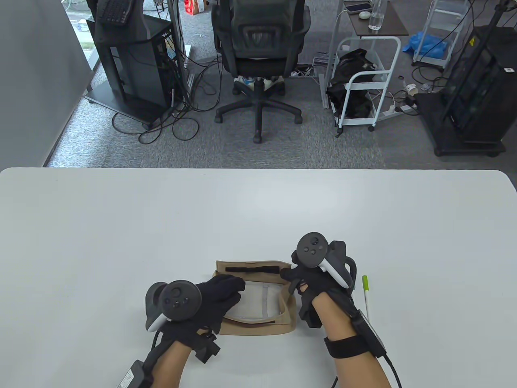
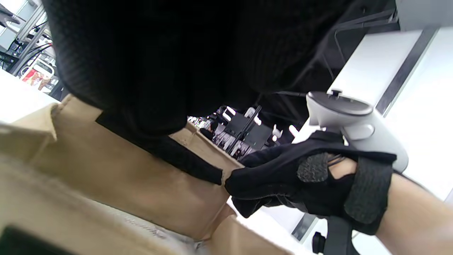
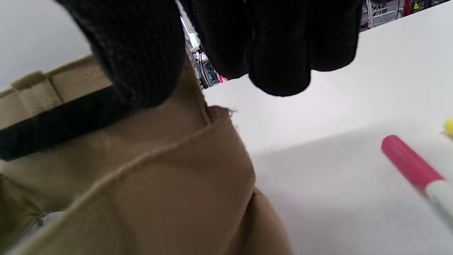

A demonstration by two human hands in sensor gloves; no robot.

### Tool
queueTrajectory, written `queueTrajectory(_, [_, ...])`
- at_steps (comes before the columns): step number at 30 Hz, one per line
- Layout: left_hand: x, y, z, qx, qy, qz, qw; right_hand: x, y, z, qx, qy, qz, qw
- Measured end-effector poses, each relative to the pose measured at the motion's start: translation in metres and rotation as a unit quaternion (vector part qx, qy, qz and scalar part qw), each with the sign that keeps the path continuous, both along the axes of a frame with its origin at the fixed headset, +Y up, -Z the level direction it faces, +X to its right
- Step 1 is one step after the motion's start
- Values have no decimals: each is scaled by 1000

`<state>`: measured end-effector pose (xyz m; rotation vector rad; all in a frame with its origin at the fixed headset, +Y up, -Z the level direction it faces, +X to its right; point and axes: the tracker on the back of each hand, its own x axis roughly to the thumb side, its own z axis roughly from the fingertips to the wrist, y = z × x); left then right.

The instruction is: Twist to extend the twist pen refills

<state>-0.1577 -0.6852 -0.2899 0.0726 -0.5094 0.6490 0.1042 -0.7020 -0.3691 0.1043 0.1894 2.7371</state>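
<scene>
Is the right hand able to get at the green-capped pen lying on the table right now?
Probably yes, once it lets go. The green-capped pen lies in the open on the table just right of the right hand, nothing covering it. But that hand's fingers are pinching the tan pouch flap.

We see tan pouch point(image 1: 258, 327) with black strip point(image 1: 252, 269) along flap, pale grey-white lining point(image 1: 252, 303) inside. We note left hand point(image 1: 218, 299) and right hand point(image 1: 307, 283) in black gloves. Pen point(image 1: 366, 293): green cap, white barrel. Second pen point(image 3: 416, 168): pink cap, white barrel. Table point(image 1: 121, 226) plain white.
</scene>
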Motion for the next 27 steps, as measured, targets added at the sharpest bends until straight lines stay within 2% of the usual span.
queueTrajectory(4, [28,-1,-18,-26,3,-81,996,-3,-8,-3,37,5,-11,999])
queueTrajectory(8, [54,-16,-37,-73,-13,-167,983,-5,-8,-3,45,11,-20,999])
queueTrajectory(11, [72,-33,-46,-98,-24,-256,962,-5,-7,-3,46,14,-16,999])
queueTrajectory(15, [88,-52,-47,-133,-33,-346,928,-7,-8,-4,52,15,-10,998])
queueTrajectory(17, [90,-58,-47,-139,-31,-368,919,-8,-8,-4,53,17,-10,998])
queueTrajectory(19, [91,-65,-47,-177,-36,-378,908,-8,-9,-4,49,18,-11,999])
queueTrajectory(27, [88,-67,-42,-235,-43,-374,896,-9,-9,-4,51,14,-8,999])
